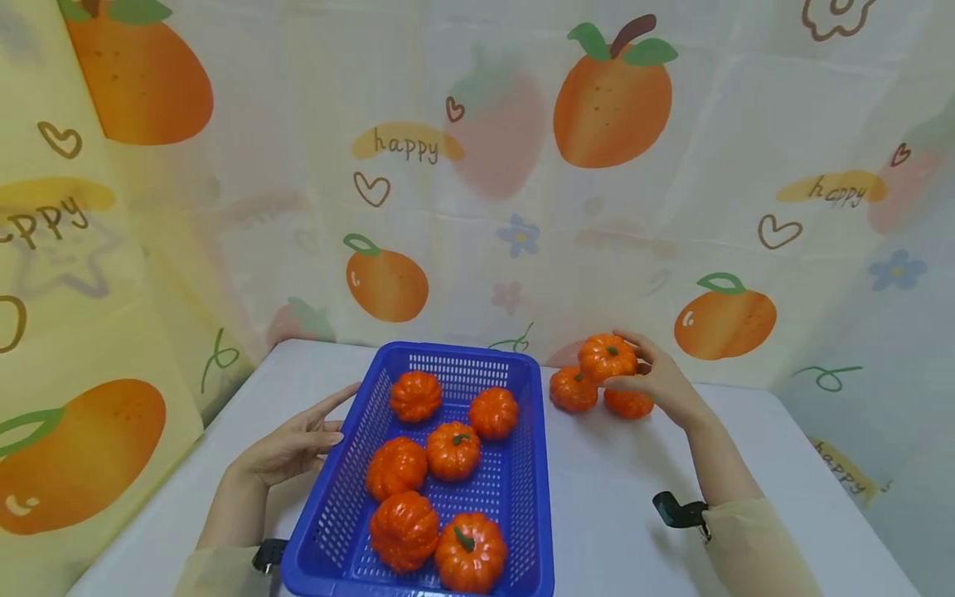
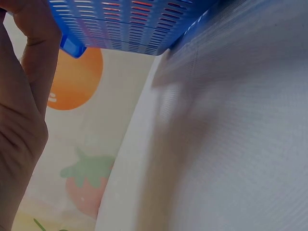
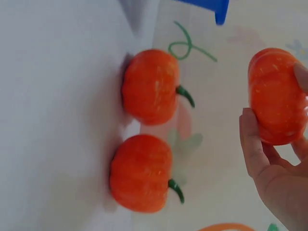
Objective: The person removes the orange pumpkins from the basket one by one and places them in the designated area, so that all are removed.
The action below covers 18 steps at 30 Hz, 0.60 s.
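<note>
My right hand [image 1: 666,386] grips a small orange pumpkin [image 1: 606,361] by its sides, raised above two others at the back of the table. In the right wrist view the held pumpkin [image 3: 275,98] is clear of those two, which rest side by side with green stems. A blue plastic basket [image 1: 547,489] stands left of them with several orange pumpkins spread over its floor. Along the basket's left side is my left hand [image 1: 287,446], its fingers extended and fingertips right at the rim. The basket's slotted wall [image 2: 130,24] shows above the table in the left wrist view.
On the white table [image 1: 619,514], the two resting pumpkins, left [image 1: 573,390] and right [image 1: 628,404], lie close to the basket's right rim. A fruit-printed cloth [image 1: 477,274] hangs directly behind the table's back edge. Another printed cloth [image 1: 82,332] borders the left side.
</note>
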Available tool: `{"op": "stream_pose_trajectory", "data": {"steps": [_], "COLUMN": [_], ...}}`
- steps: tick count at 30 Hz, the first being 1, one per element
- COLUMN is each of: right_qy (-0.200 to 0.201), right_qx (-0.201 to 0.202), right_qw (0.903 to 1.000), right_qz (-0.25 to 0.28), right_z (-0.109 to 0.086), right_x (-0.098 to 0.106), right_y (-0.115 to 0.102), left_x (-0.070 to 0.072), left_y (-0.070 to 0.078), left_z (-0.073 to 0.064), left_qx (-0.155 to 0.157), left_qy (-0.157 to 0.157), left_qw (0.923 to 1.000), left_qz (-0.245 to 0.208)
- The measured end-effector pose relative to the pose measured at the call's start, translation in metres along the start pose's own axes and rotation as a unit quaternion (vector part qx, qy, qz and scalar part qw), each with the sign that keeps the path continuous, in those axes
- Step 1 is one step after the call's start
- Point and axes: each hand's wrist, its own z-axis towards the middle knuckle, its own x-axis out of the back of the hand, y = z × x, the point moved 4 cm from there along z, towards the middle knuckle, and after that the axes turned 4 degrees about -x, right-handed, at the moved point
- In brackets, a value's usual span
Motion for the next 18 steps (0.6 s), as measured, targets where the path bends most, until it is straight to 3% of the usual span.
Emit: {"op": "stream_pose_trajectory", "data": {"steps": [18], "right_qy": [0.101], "right_qx": [-0.080], "right_qw": [0.9910], "right_qz": [0.034], "right_z": [-0.011], "right_x": [0.049], "right_y": [0.052], "left_x": [0.000], "left_y": [0.001], "left_z": [0.000], "left_qx": [0.004], "left_qy": [0.006], "left_qw": [1.0000], "left_qz": [-0.002]}}
